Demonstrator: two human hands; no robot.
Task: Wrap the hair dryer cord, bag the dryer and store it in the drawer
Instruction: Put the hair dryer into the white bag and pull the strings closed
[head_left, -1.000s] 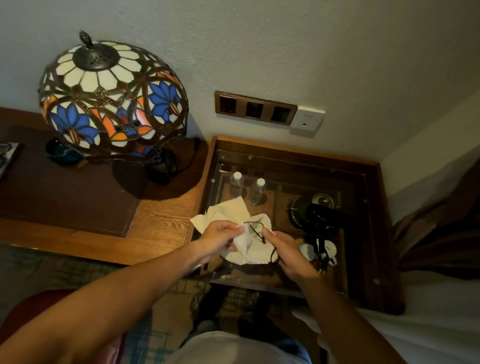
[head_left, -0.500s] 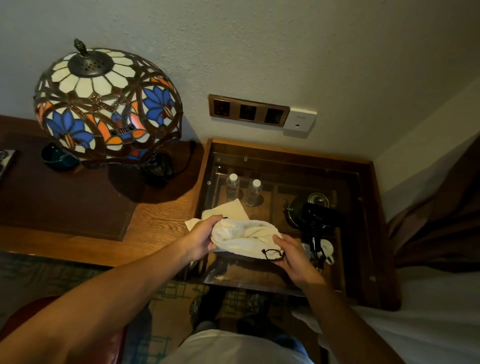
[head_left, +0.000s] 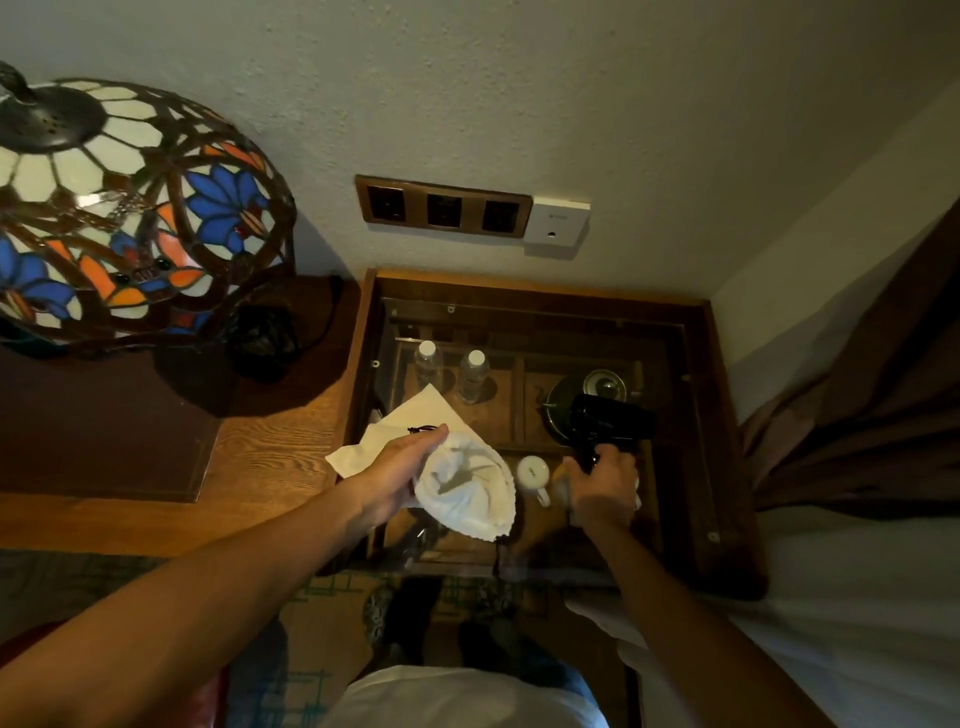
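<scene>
A white cloth drawstring bag (head_left: 467, 486) hangs from my left hand (head_left: 402, 470), which grips its upper edge over the glass-topped side table (head_left: 722, 415). The bag's mouth faces up and right, gathered open. The black hair dryer (head_left: 610, 423) lies on the glass to the right. My right hand (head_left: 602, 486) is wrapped around the dryer's handle; the dryer's body points away from me. The dryer's cord is not visible. A white paper sheet (head_left: 410, 421) lies under my left hand.
Under the glass sit two water bottles (head_left: 452, 366), a dark kettle (head_left: 576, 400) and a white cup (head_left: 532, 475). A stained-glass lamp (head_left: 119, 208) stands on the wooden desk (head_left: 270, 457) at the left. A bed with white sheet (head_left: 857, 597) is at the right.
My right hand let go of the bag's black drawstring and moved right onto the hair dryer's handle. My left hand still holds the bag, now hanging lower and more open.
</scene>
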